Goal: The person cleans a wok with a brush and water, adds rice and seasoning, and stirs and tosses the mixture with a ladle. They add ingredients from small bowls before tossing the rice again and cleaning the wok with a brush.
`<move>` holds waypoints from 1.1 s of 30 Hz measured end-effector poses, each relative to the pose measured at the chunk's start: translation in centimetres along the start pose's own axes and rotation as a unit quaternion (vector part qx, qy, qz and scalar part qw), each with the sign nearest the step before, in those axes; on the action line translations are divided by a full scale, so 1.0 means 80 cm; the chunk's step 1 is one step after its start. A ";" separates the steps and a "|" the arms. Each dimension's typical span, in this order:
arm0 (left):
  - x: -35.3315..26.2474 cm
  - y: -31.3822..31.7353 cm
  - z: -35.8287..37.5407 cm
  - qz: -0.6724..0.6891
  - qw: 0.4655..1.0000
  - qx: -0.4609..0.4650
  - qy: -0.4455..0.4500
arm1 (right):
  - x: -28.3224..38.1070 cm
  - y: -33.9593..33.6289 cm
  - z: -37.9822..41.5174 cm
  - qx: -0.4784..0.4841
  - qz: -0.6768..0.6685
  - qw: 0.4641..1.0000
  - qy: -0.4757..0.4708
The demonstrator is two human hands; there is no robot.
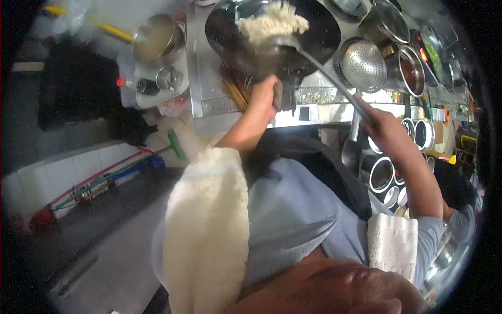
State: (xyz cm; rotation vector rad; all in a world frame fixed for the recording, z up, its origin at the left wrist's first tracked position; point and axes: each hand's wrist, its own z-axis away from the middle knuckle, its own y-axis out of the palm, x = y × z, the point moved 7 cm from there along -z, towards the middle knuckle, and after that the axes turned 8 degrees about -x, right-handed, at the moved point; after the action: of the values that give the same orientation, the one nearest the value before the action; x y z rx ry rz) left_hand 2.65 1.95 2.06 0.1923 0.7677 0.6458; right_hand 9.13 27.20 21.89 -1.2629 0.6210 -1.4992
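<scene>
My left hand (265, 97) is closed around the short handle (278, 96) of a black wok (222, 31) at the top of the head view. A long-handled metal ladle (334, 79) is gripped in my right hand (377, 121). The ladle's bowl rests in the wok against a pale clump of food (274, 22), rice or noodles; steam blurs its grain. Beside my left hand, a bundle of thin bamboo sticks (236, 90), like a wok brush, leans on the steel stove top (206, 86).
Right of the wok sit a perforated strainer (364, 64) and a pot of brown-red liquid (411, 70). At left are a large metal pot (154, 44), a red-capped bottle (140, 85) and a metal cup (169, 78). Another person (460, 209) stands at the far right.
</scene>
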 end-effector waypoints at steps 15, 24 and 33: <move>-0.006 0.001 -0.017 -0.018 0.998 0.057 -0.016 | -0.007 0.040 -0.006 -0.209 -0.238 0.945 0.078; -0.006 -0.028 0.036 -0.360 0.898 -0.082 0.240 | -0.099 0.074 -0.070 -0.194 -0.257 0.939 0.117; 0.024 -0.016 0.065 -0.139 0.984 -0.031 0.109 | 0.017 0.070 -0.030 0.148 -0.683 0.696 0.163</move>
State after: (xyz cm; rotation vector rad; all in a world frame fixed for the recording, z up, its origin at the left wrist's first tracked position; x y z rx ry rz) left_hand 7.97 2.44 4.13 -0.0450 0.9628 0.4282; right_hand 9.10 23.57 16.76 -1.1685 -0.6027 -2.9223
